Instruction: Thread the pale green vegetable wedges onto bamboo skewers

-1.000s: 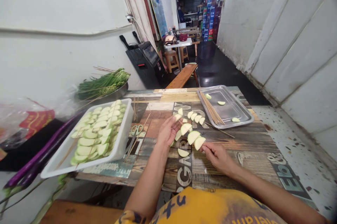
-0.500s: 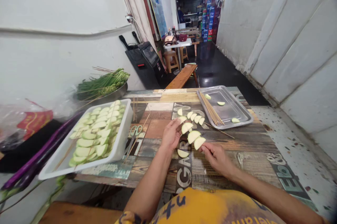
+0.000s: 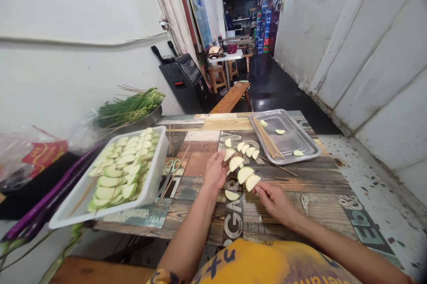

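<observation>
My left hand [image 3: 216, 169] is closed on a pale green eggplant slice [image 3: 229, 154] at the far end of a skewer. Two more slices [image 3: 244, 173] are threaded on that skewer, and my right hand [image 3: 271, 198] pinches its near end beside the last slice [image 3: 252, 181]. A loose slice [image 3: 231, 195] lies on the table just below the skewer. Several more slices [image 3: 248, 149] lie in a row beyond my hands.
A white tray [image 3: 156, 172] of skewered slices stands at the left, with scissors [image 3: 171, 167] beside it. A metal tray [image 3: 302, 139] holding bamboo skewers [image 3: 267, 140] and a few slices is at the back right. Purple eggplants [image 3: 46, 199] and a bowl of greens [image 3: 131, 106] lie far left.
My left hand has drawn slightly nearer and closed on the end slice of the skewer. My right hand has barely moved.
</observation>
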Tool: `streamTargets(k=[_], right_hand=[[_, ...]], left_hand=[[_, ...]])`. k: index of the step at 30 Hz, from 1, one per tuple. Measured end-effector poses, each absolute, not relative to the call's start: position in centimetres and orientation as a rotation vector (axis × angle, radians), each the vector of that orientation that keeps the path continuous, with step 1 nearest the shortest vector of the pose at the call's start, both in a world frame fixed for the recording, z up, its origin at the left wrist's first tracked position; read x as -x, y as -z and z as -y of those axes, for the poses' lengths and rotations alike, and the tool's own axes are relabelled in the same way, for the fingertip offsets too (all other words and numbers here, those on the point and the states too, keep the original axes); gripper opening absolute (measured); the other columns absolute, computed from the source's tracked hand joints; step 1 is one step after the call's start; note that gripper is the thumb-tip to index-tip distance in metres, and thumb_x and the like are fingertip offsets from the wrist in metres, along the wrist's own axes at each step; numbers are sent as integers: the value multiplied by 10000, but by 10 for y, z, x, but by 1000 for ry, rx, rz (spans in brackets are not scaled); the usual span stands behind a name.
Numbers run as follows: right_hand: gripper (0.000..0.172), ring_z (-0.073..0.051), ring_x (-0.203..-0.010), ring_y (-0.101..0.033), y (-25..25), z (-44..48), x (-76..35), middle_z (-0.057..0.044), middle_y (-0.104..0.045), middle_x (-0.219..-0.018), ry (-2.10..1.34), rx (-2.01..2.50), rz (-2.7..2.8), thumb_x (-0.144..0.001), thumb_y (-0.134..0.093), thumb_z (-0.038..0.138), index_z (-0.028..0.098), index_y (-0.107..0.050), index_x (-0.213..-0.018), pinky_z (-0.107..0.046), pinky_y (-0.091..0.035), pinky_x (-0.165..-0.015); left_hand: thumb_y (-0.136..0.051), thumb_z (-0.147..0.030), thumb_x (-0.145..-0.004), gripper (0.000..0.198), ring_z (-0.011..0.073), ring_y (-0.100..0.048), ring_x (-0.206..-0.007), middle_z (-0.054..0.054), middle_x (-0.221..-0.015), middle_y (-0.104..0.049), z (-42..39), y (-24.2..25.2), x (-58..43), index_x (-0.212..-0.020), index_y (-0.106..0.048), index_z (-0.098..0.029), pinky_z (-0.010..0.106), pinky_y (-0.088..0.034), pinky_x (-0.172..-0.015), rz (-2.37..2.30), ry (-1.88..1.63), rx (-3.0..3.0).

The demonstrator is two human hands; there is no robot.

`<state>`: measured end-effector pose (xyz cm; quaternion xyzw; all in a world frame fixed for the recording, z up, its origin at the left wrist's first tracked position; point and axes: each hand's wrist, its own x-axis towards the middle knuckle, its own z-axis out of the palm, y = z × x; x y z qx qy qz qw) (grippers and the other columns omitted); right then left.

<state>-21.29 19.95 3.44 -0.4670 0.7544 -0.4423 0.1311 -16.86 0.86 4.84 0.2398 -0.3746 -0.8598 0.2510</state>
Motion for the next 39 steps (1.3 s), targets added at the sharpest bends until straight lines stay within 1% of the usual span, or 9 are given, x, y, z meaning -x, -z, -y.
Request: streamTargets(k=[12,16,18,21,24,29,34,37,39], right_hand=[[256,-136,-621,-543,-33,-199,214,-19,-598,-668,1296,1330,-2186,-874,-359,237,158,-579,-767,-229,-376,-603],[263,-133,-626,-544,-35,-199,214,-18,-593,-669,1327,1345,-2172,-878,-360,241,156,-584,-771,-223,-380,-596],[265,-133,-618,-543,-36,-199,215,-18,-594,-662,1330,1356,-2172,-877,-364,242,156,-590,-768,-224,-381,-591],[268,-139,-623,-550,-34,-200,216,-25,-610,-674,1333,1342,-2182,-876,-367,250,155,-595,-772,-230,-387,-598],[279,-144,-630,-557,-33,-200,218,-30,-622,-685,1347,1293,-2203,-878,-369,267,152,-604,-781,-233,-392,-604],[280,-147,-645,-560,-32,-201,220,-35,-630,-699,1385,1269,-2209,-876,-379,272,146,-612,-786,-234,-399,-617],[282,-146,-646,-563,-36,-202,220,-34,-633,-702,1394,1247,-2220,-876,-376,275,148,-612,-790,-235,-401,-618],[280,-142,-630,-557,-39,-203,219,-29,-627,-687,1389,1257,-2211,-872,-377,269,147,-614,-787,-233,-395,-608],[279,-141,-633,-558,-41,-203,218,-28,-628,-687,1390,1257,-2205,-870,-377,266,148,-616,-787,-229,-393,-605]], left_hand=[[-664,-328,-696,265,145,-629,-659,71,-800,-673,-11,-46,168,-843,-585,-122,262,-505,-609,1105,2367,-669],[-711,-270,-642,255,127,-616,-631,41,-741,-661,-8,-49,170,-801,-566,-133,258,-497,-633,1096,2277,-677],[-704,-249,-639,245,127,-617,-649,35,-736,-655,0,-49,169,-805,-562,-139,268,-494,-666,1056,2139,-726],[-654,-272,-676,211,125,-616,-704,33,-799,-649,20,-49,161,-838,-583,-158,250,-481,-684,1112,1735,-802],[-573,-298,-733,202,149,-609,-781,39,-871,-651,38,-53,146,-891,-630,-185,246,-465,-713,1429,1273,-874],[-425,-232,-799,275,220,-589,-887,81,-931,-662,54,-65,115,-921,-667,-187,322,-412,-843,2054,609,-974],[-362,-174,-794,382,271,-578,-887,147,-969,-638,66,-64,86,-1083,-611,-159,360,-420,-774,2327,403,-1184],[-368,-119,-760,375,288,-565,-875,167,-940,-620,72,-52,69,-1030,-626,-156,384,-413,-754,2487,295,-1295],[-398,-115,-748,352,324,-509,-993,185,-1059,-574,72,-44,63,-993,-645,-169,438,-384,-807,2524,159,-1321]])
